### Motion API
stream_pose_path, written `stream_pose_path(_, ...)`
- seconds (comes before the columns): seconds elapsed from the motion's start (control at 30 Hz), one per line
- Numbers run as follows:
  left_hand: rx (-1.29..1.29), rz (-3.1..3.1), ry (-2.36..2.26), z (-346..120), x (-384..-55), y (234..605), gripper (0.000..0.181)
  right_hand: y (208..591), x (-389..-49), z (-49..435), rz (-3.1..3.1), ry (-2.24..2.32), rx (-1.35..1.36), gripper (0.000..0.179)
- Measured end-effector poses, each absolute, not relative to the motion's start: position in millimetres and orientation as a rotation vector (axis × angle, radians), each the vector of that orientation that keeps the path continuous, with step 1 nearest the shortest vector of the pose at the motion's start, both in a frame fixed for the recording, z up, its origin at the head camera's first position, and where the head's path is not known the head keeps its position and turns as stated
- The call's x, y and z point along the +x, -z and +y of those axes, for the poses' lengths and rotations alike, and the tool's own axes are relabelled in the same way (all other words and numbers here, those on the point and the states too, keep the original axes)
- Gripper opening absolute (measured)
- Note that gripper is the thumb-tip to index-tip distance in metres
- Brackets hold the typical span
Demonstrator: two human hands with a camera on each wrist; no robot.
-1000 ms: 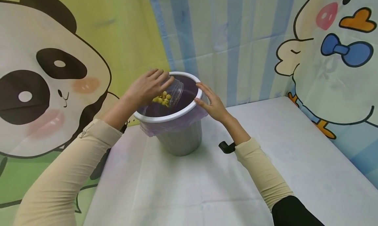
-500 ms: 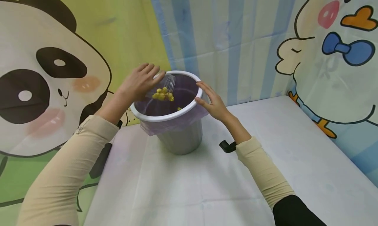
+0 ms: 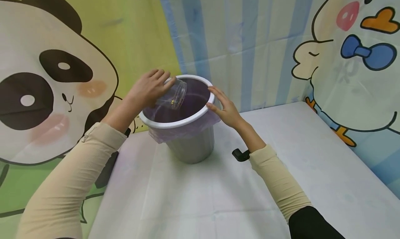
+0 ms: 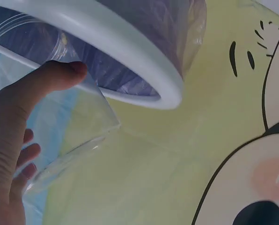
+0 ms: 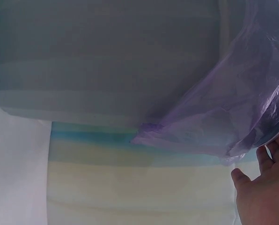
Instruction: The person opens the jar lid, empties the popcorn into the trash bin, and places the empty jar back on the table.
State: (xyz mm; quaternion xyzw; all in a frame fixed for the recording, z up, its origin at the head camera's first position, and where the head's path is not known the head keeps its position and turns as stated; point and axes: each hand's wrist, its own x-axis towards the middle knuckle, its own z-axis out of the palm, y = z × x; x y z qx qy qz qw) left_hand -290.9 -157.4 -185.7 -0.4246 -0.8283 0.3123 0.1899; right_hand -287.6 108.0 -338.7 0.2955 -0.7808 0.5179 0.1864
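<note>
Fingers of the left hand are curled around a clear plastic jar, with the thumb pressed on its wall, and the jar is tipped with its mouth down over the opening of the bin. Only a small yellow bit shows near the mouth; the jar looks almost empty. The right hand has its fingers nearly straight and rests them against the white rim, on the side away from the jar, so it steadies the bin and grips nothing. A purple bag lines the bin and folds over the rim. To do this well, I think the mouth should be kept inside the rim and well tilted, so the last bits drop into the bag and not on the white table.
</note>
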Motion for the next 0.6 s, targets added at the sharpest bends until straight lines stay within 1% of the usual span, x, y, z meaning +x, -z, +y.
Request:
stream_pose_path(0.1,-1.153,-2.403,-0.789,-157.2,-288.2,189.2,0.107,339.1,-287.8,108.0,-2.202,-1.464,0.832,0.079)
stream_pose_path(0.33,-1.051,-2.504,-0.647,-155.0,-279.5,195.9,0.105,339.4,-288.5,107.2,-2.199,-1.45,0.835,0.077)
stream_pose_path(0.6,-0.745,-2.657,-0.423,-142.4,-259.2,192.3,0.111,339.6,-287.4,106.7,-2.196,-1.454,0.833,0.079)
